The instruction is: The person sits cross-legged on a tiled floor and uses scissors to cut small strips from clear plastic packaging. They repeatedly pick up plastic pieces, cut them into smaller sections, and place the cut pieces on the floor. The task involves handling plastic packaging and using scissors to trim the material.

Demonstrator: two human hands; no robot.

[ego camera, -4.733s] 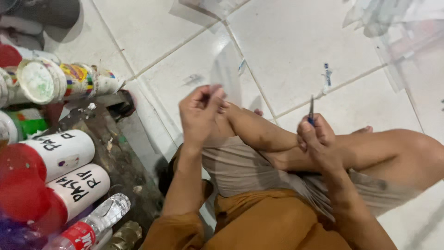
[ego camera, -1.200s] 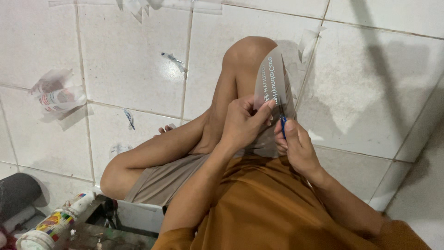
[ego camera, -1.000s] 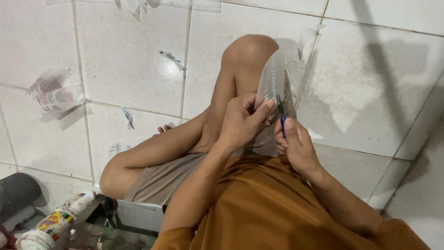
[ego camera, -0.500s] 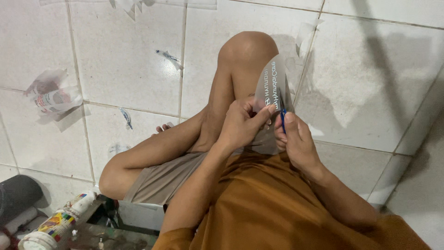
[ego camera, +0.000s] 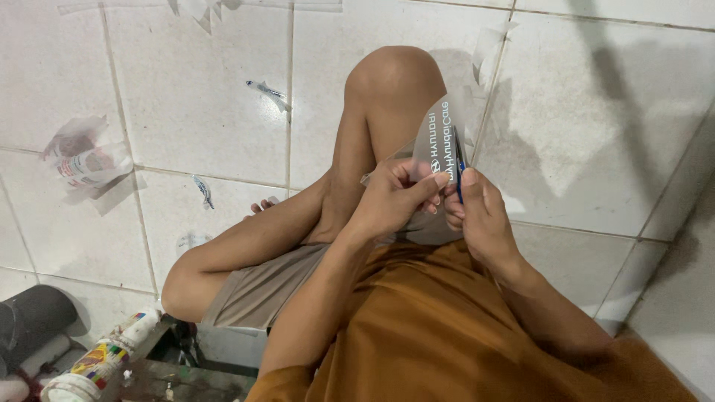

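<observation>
Clear lettered sticker sheet (ego camera: 441, 141) pinched by left hand (ego camera: 395, 199); right hand (ego camera: 477, 216) grips blue blade (ego camera: 459, 167).

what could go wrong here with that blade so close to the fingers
The thin blue tool in the right hand works the clear sheet right beside the left hand fingertips, so a slip might nick them. The sheet is held in the air above the bare knee, so it may flex and tear.

Clear plastic film sheet (ego camera: 441, 141), white lettering. Thin blue-handled blade tool (ego camera: 459, 170). White glazed floor tiles (ego camera: 596, 134), grey grout. Burnt-orange cotton shirt (ego camera: 432, 327), beige shorts (ego camera: 261, 286). Multicoloured-label spray can (ego camera: 100, 357).
</observation>
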